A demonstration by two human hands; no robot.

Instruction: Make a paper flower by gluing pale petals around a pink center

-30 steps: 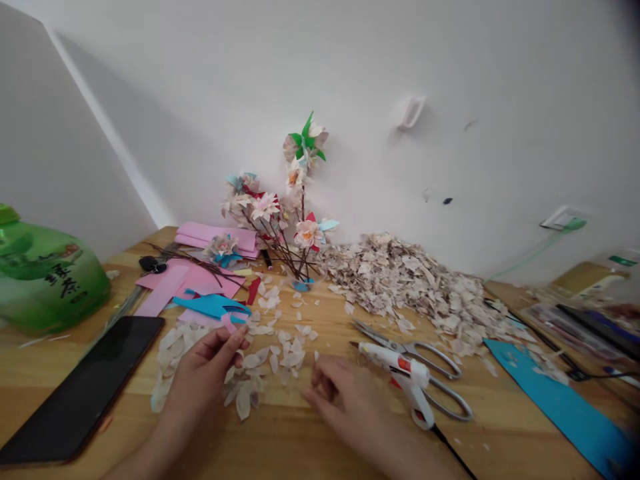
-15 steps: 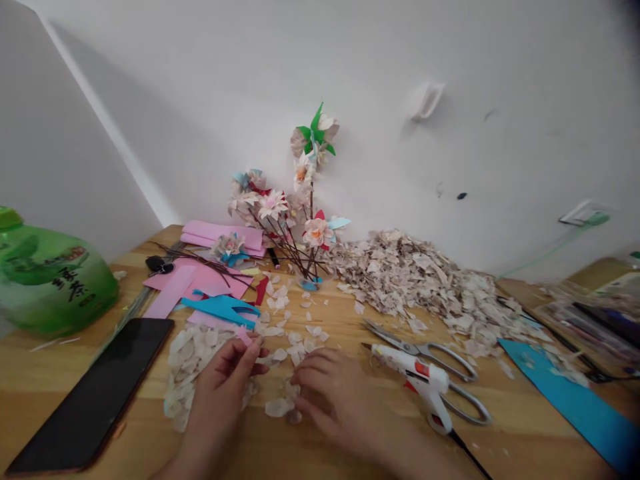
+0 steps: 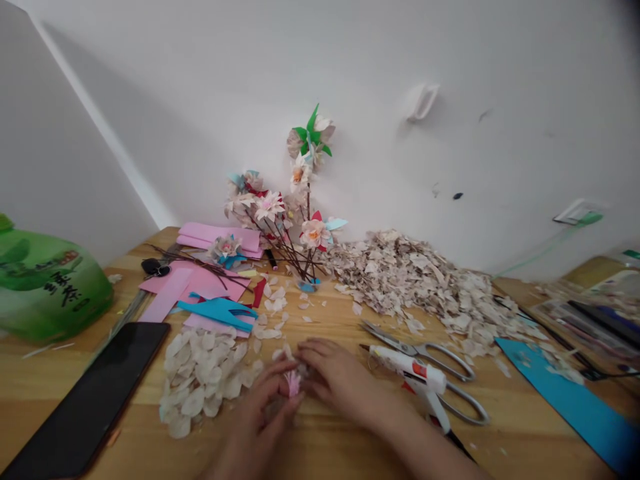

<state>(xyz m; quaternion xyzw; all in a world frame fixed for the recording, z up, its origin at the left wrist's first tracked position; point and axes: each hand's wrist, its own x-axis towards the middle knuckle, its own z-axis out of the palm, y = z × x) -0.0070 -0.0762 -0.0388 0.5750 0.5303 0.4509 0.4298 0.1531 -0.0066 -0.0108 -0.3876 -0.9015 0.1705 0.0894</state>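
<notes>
Between the thumb and fingers of my left hand (image 3: 267, 407) is a small fringed pink paper piece (image 3: 293, 383), like a flower centre. My right hand (image 3: 335, 377) lies close against it, palm down with fingers curled over the table; pale petals show around its fingertips, and whether it grips any is hidden. Left of my left hand spreads a pile of round whitish petals (image 3: 197, 380). To the right of my right hand lie a white glue gun (image 3: 407, 367) and silver-handled scissors (image 3: 425, 350).
Handmade flowers on brown stems (image 3: 307, 240) stand near the wall. A heap of dry flakes (image 3: 410, 273) sits behind the scissors. Pink sheets (image 3: 220, 237), a blue paper strip (image 3: 215, 312), a black phone (image 3: 95, 400) and a green jug (image 3: 50, 283) occupy the left; blue card (image 3: 565, 400) lies right.
My left hand has moved right and down with the pink paper, away from the petal pile, which shows more fully. It now meets my right hand, which has shifted slightly up.
</notes>
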